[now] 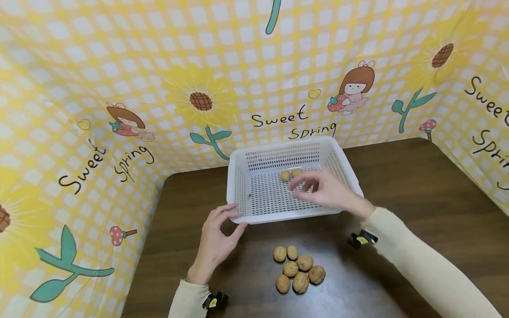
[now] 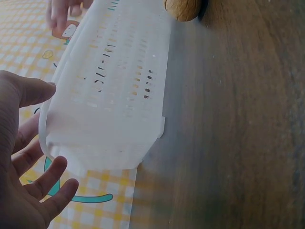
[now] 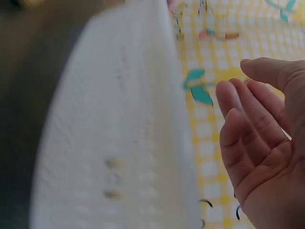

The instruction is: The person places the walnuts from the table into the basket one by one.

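A white perforated plastic basket (image 1: 270, 216) stands on the table, with two walnuts (image 1: 285, 176) visible near its back wall. My left hand (image 1: 218, 236) is spread at the basket's front left corner, its fingers at the rim and thumb near the front wall. In the left wrist view, the thumb (image 2: 35, 91) is by the rim and some fingers lie behind it. Over the right half of the basket, my right hand (image 1: 324, 190) has loosely bent fingers and no walnut visible in it. Several more walnuts (image 1: 300, 282) lie grouped in front of the basket.
The brown wooden table (image 1: 191, 194) extends on both sides of the basket. A yellow checked cloth (image 1: 246, 66) printed with flowers and lettering stands as a wall behind and at the sides. Both wrists wear black straps (image 1: 216, 300).
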Motion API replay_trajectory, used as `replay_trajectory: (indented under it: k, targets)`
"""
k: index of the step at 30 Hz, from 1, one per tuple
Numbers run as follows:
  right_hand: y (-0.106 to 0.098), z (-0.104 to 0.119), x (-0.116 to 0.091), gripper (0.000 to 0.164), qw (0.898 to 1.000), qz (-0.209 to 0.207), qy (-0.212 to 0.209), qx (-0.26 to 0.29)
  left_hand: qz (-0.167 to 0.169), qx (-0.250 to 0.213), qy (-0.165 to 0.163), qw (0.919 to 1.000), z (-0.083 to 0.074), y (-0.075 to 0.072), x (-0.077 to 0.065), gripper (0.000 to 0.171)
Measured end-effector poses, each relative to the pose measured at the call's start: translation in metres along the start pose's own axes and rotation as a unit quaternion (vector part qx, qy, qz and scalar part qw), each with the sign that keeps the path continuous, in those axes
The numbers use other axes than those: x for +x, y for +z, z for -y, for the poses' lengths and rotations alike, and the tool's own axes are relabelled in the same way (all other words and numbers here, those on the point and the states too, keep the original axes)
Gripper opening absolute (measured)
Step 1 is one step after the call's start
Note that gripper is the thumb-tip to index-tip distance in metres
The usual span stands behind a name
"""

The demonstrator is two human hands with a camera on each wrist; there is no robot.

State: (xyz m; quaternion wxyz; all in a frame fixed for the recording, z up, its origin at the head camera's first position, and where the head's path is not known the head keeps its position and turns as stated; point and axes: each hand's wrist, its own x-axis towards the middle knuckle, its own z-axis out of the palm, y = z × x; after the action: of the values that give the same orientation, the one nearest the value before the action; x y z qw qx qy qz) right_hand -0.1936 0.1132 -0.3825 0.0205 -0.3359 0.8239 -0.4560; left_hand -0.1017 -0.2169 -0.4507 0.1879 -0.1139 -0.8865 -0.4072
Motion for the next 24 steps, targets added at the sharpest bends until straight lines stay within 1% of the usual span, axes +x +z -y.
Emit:
replay_trajectory:
  k: [3, 5, 9, 11, 15, 18, 20, 24]
  targets:
    - [0.016, 0.003, -0.02, 0.015, 0.999, 0.022, -0.018, 0.024, 0.001, 0.001, 0.0, 1.0, 0.0, -0.001, 0.0, 0.02]
    - [0.026, 0.004, -0.03, 0.014, 0.998, 0.041, -0.028, 0.04, 0.0, 0.002, 0.001, 1.0, 0.0, -0.002, 0.0, 0.02]
    - [0.043, 0.004, -0.042, 0.016, 0.993, 0.082, -0.039, 0.078, -0.003, -0.001, 0.001, 1.0, 0.0, -0.003, 0.001, 0.02]
    - [0.05, -0.001, -0.046, 0.016, 0.991, 0.099, -0.039, 0.081, -0.001, -0.003, -0.001, 1.0, 0.0, -0.003, 0.001, 0.02]
    - [0.062, -0.015, -0.057, 0.018, 0.988, 0.131, -0.02, 0.078, 0.006, -0.002, -0.004, 1.0, 0.0, -0.003, 0.002, 0.021]
    - [0.072, -0.026, -0.065, 0.024, 0.986, 0.145, -0.001, 0.082, 0.008, -0.002, -0.004, 1.0, 0.001, -0.002, 0.001, 0.021]
    - [0.078, -0.03, -0.07, 0.027, 0.986, 0.148, 0.012, 0.08, 0.007, -0.003, -0.002, 1.0, 0.001, -0.002, 0.001, 0.021]
    - [0.089, -0.035, -0.074, 0.028, 0.988, 0.136, 0.033, 0.062, 0.005, -0.006, -0.001, 1.0, 0.001, -0.002, 0.0, 0.022]
